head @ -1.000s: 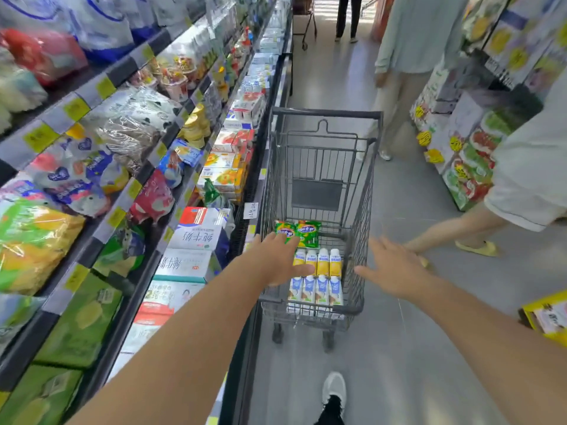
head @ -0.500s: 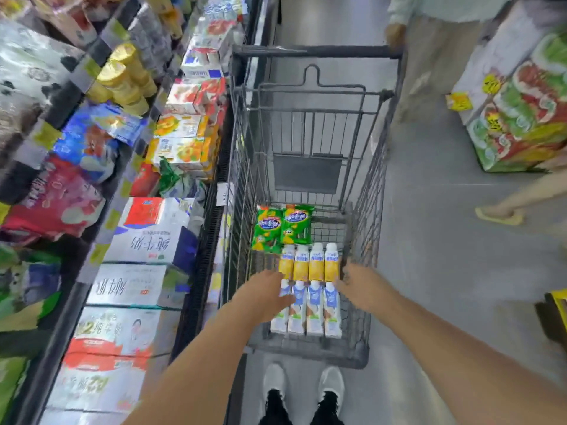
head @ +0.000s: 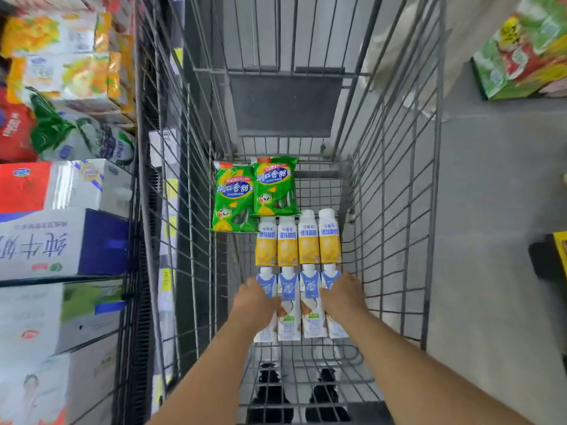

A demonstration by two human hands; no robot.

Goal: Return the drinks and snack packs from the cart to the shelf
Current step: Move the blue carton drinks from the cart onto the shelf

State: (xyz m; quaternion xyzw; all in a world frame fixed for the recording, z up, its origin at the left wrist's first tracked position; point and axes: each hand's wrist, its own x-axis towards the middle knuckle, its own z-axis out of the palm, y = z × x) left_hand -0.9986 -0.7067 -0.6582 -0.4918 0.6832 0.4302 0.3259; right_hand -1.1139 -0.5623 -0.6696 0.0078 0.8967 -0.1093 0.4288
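Four blue cartons [head: 290,302], four yellow cartons [head: 298,240], two snack packs [head: 254,191].

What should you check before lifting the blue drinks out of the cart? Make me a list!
1. Left hand on the outer blue cartons: ok.
2. Right hand on the other end of that row: ok.
3. Fingers closed firmly around them: cannot tell.
4. Yellow cartons lie apart from the hands: ok.
5. Green snack packs out of the way: ok.
6. Free spot on the shelf: cannot tell.
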